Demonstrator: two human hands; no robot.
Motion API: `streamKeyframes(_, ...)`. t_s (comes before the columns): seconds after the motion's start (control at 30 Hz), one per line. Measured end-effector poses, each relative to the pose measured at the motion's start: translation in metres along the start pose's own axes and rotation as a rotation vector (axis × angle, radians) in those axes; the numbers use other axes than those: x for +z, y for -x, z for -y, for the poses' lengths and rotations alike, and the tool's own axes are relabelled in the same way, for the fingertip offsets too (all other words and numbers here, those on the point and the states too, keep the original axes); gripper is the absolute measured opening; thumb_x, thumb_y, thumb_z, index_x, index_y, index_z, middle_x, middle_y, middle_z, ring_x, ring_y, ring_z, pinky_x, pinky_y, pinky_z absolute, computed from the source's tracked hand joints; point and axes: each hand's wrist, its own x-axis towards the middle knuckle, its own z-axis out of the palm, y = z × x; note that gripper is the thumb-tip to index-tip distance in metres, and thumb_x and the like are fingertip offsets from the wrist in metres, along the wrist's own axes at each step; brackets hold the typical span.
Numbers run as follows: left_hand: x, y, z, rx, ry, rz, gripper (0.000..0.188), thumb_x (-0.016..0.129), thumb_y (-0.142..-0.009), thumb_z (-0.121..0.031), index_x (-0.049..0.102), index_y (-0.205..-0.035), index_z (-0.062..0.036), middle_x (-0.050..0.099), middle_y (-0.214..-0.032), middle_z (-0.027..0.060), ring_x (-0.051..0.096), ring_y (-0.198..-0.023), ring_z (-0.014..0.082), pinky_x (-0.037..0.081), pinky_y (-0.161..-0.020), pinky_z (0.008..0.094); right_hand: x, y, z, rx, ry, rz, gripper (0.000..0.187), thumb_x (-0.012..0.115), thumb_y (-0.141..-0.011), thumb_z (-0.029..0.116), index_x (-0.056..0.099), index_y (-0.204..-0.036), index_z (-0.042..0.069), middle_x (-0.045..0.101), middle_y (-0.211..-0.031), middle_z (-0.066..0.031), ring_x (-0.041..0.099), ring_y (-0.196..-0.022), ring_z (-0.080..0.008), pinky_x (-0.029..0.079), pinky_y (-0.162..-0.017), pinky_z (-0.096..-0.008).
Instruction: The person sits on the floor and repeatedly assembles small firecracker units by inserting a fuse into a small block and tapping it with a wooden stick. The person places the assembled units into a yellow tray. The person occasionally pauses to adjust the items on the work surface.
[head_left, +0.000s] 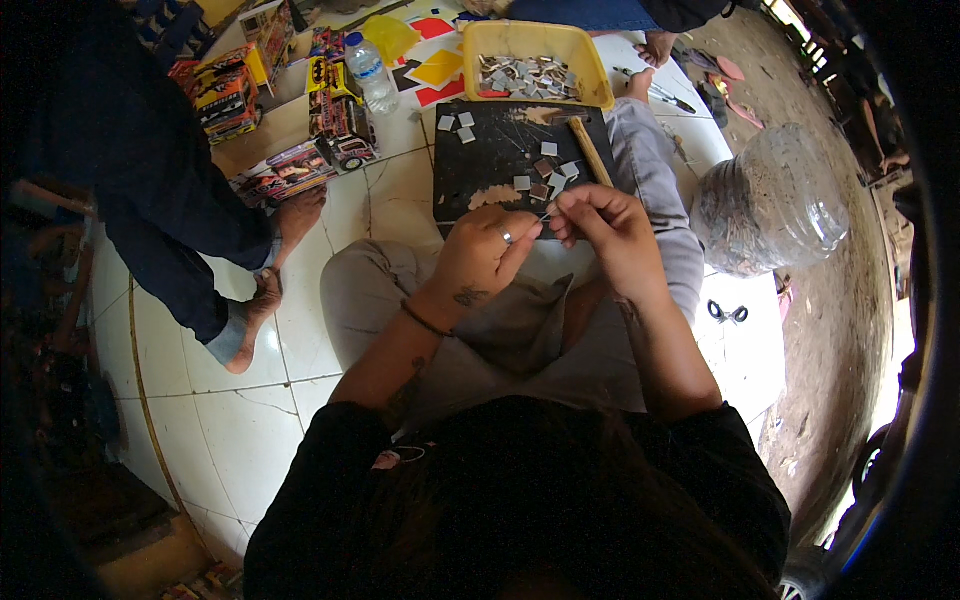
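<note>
Pinching a thin wire [547, 214] between them, the left hand [483, 250] and right hand [605, 222] meet over the near edge of a black board [455, 175]. State: thumb and finger pressed together on each side, both apparently clamped on the wire; its exact ends are too small to tell. Position: wire lies just right of the left fingertips and just left of the right ones. Long axis appears slanted, running outward and toward the right. Neither hand is nearer; the right pinch sits slightly farther out. Judgement: any move hinges on this short span, since the two grips nearly touch and leave little wire exposed. Surroundings: loose squares [522, 183] lie on the board just beyond the fingertips; a wooden handle [592, 152] slants along its right side, near the right hand. Yellow tub [598, 72], holding more squares, stands at the far edge.
</note>
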Motion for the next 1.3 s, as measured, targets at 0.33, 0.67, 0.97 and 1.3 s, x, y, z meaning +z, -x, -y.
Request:
streamKeyframes(0.33,0.023,-0.016,0.089,-0.278,0.119,0.047,0.014,0.066,-0.084,-0.010,0.062,-0.093,-0.0002,0.064,-0.099,0.0115,0.064,-0.089,0.0256,0.050,-0.078,0.0339,-0.004,-0.076,-0.046,-0.280,0.678,-0.259,0.015,0.067,-0.083,0.010,0.066,-0.085,-0.005,0.065,-0.074,-0.0156,0.064,-0.065,-0.0227,0.048,-0.060,-0.0317)
streamKeyframes(0.67,0.027,-0.009,0.133,-0.167,-0.206,-0.059,0.011,0.069,-0.076,-0.009,0.066,-0.085,-0.0029,0.063,-0.081,0.0094,0.059,-0.083,0.0287,0.045,-0.079,0.0388,0.006,-0.117,-0.072,-0.531,0.956,0.003,0.010,0.066,-0.081,0.011,0.068,-0.087,0.003,0.064,-0.081,-0.0146,0.062,-0.077,-0.0348,0.050,-0.071,-0.0398)
streamKeyframes(0.97,0.027,-0.011,0.130,-0.178,-0.081,-0.040,0.011,0.065,-0.083,-0.010,0.065,-0.084,0.0012,0.061,-0.080,0.0138,0.060,-0.076,0.0314,0.049,-0.070,0.0372,-0.035,-0.075,-0.065,-0.434,1.409,-0.273,0.049,0.073,-0.076,0.026,0.056,-0.115,0.003,0.059,-0.109,-0.0161,0.059,-0.097,-0.0337,0.048,-0.084,-0.0416)
streamKeyframes(1.3,0.032,-0.006,0.130,-0.156,-0.147,-0.078,0.013,0.064,-0.085,-0.010,0.065,-0.087,0.0024,0.063,-0.080,0.0140,0.063,-0.071,0.0300,0.049,-0.064,0.0355,-0.082,0.023,-0.073,-0.162,1.009,-0.206,0.040,0.055,-0.090,0.011,0.043,-0.128,0.002,0.060,-0.104,-0.0256,0.061,-0.095,-0.0407,0.048,-0.081,-0.0417)
